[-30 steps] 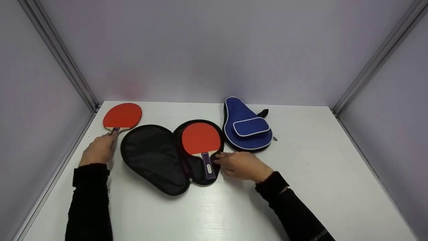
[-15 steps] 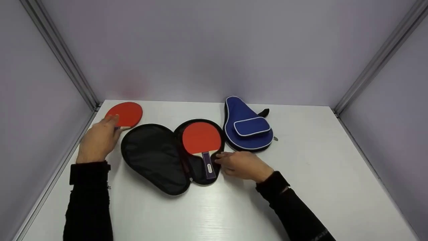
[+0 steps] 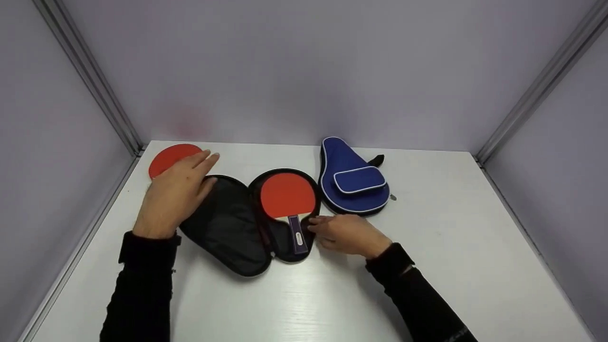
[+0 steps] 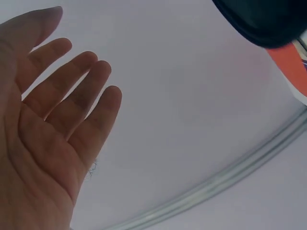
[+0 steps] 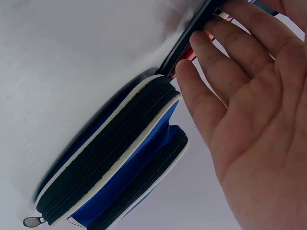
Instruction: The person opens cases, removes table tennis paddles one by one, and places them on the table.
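A black table tennis bat case [image 3: 228, 232] lies unfolded on the table, its bare half to the left. In its right half sits a red table tennis bat [image 3: 287, 195] with a purple handle. My left hand [image 3: 172, 194], fingers outstretched, hovers at the outer edge of the left half; the left wrist view shows its palm [image 4: 53, 134] holding nothing. A second red bat [image 3: 167, 159] lies behind that hand, its handle hidden. My right hand [image 3: 349, 235] has its fingertips right at the case's right rim, with fingers [image 5: 218, 62] nearly straight in the right wrist view.
A blue bat case [image 3: 335, 159] with white piping and a front pocket lies behind the right hand, close beside the black case. Its zipper pull [image 5: 32, 222] shows in the right wrist view. Pale walls enclose the white table [image 3: 451, 228] at the back and sides.
My left hand has let go of the left bat's handle, opened, and moved right and up to the black case's left half. The right hand has stayed at the case's rim.
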Demonstrator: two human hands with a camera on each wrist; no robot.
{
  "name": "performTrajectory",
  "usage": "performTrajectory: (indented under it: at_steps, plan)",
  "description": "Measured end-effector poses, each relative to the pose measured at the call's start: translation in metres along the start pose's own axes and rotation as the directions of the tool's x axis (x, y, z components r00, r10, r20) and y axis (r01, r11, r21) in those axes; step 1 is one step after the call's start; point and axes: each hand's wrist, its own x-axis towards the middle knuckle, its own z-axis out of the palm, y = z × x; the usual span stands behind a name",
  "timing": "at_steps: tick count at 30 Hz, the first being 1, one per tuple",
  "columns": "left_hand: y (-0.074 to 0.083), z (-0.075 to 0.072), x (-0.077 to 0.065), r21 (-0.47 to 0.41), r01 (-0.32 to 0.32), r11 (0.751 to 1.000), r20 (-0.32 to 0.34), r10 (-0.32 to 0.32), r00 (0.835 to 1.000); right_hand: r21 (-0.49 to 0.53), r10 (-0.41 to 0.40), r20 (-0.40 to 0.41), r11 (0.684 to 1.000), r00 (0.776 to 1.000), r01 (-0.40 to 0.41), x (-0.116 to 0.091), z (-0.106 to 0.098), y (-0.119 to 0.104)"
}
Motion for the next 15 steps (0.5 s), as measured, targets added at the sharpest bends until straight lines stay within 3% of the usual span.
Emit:
performTrajectory:
  at_steps: [9,15]
  plan:
    - [0.038,0.022,0.008,0.053,-0.150,0.987,0.000,0.151,0.989,0.004,0.011,-0.009,1.000,1.000,-0.011,-0.003,0.000,0.002]
    - [0.062,0.036,0.009,0.092,-0.253,0.963,0.039,0.250,0.967,-0.006,-0.008,-0.020,1.000,1.000,0.008,-0.004,-0.001,0.005]
